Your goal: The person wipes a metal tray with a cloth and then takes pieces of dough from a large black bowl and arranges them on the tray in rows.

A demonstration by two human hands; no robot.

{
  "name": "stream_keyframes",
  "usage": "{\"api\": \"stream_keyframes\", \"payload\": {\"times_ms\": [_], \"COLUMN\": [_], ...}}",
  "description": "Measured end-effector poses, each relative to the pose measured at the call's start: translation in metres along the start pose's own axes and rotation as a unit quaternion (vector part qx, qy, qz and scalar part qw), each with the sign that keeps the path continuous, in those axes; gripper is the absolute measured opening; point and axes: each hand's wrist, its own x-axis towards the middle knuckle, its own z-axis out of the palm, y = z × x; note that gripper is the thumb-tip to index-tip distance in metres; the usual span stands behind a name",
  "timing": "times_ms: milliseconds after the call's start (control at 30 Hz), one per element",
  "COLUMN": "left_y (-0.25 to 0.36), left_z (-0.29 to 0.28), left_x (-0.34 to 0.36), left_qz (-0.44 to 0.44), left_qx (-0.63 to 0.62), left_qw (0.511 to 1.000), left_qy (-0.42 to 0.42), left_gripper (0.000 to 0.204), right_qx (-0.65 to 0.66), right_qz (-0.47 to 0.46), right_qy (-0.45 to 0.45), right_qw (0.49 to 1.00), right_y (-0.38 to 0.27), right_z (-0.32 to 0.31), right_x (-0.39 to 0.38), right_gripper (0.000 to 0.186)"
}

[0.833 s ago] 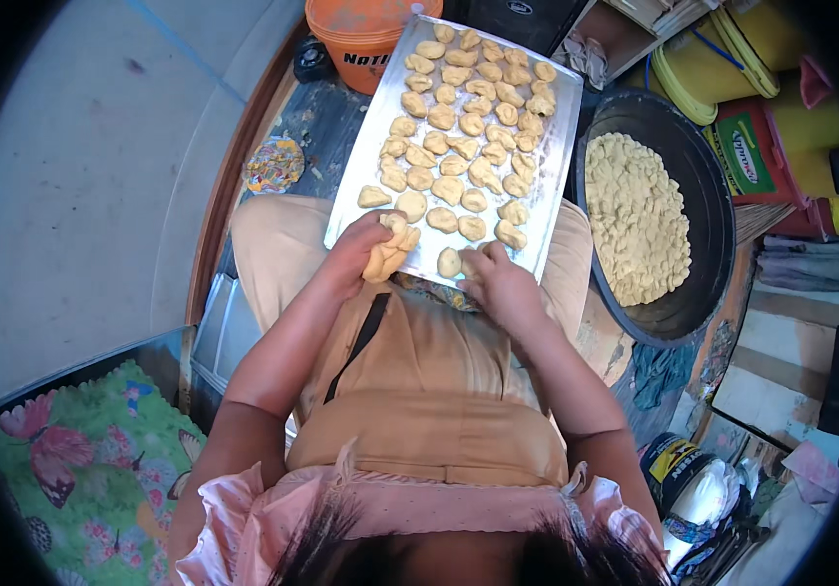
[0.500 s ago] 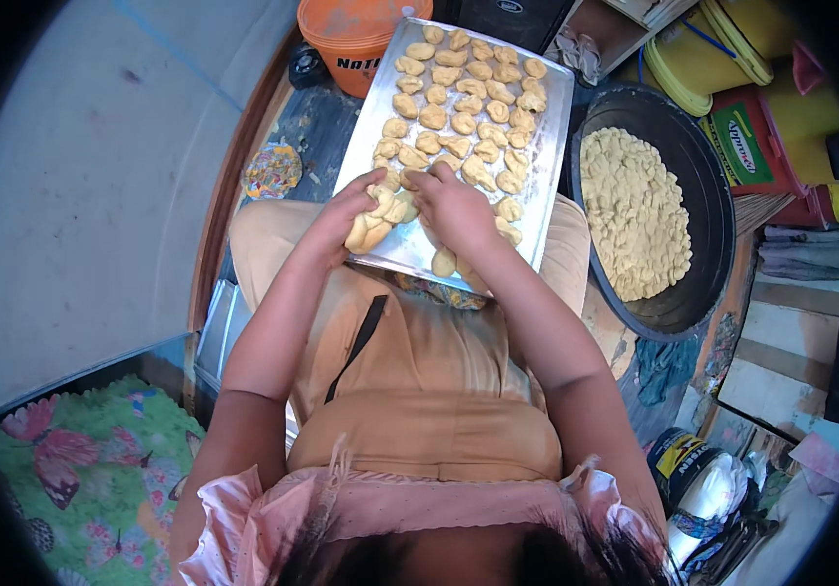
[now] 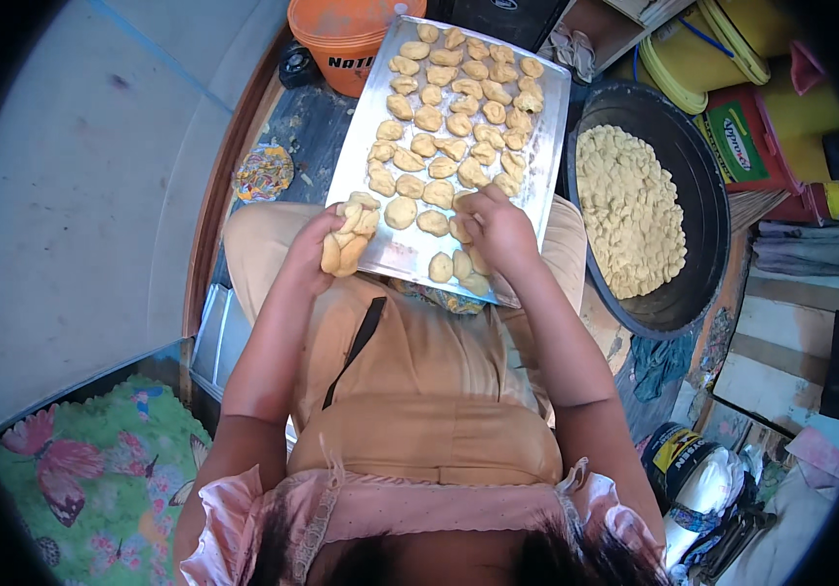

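Observation:
A metal baking tray (image 3: 542, 168) lies tilted across my lap, with several rows of small yellow dough pieces (image 3: 428, 118) on it. My left hand (image 3: 308, 256), at the tray's near left edge, is closed around a clump of dough pieces (image 3: 349, 239). Over the right side of the tray, my right hand (image 3: 505, 230) has its fingers bent together on a dough piece (image 3: 459, 230), which they partly cover. Closer to me, a few loose dough pieces (image 3: 441, 267) sit by the tray's near edge.
To the right of the tray stands a wide black basin (image 3: 711, 234) holding a heap of cut dough (image 3: 631, 210). An orange bucket (image 3: 346, 39) is behind the tray's far left corner. Yellow buckets (image 3: 673, 63) and a red container (image 3: 746, 137) stand at far right.
My left hand has moved left and nearer with its dough clump. My right hand has parted from it, going right and nearer. More dough pieces now show in the middle row.

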Motion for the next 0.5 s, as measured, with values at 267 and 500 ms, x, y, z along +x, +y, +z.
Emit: {"api": "stream_keyframes", "payload": {"times_ms": [267,500], "left_y": [-0.006,-0.003], "left_z": [-0.006,-0.009], "left_x": [-0.026,-0.041], "left_qz": [0.024,0.003], "left_qx": [0.049,-0.014], "left_qw": [0.996,0.998], "left_qy": [0.069,0.062], "left_gripper": [0.037,0.037], "right_qx": [-0.037,-0.096], "right_qz": [-0.068,-0.079], "right_qy": [-0.148,-0.187], "right_qw": [0.986,0.974], "right_y": [-0.033,-0.054], "right_z": [0.010,0.040], "right_x": [-0.043,-0.009], "right_gripper": [0.025,0.014]}}
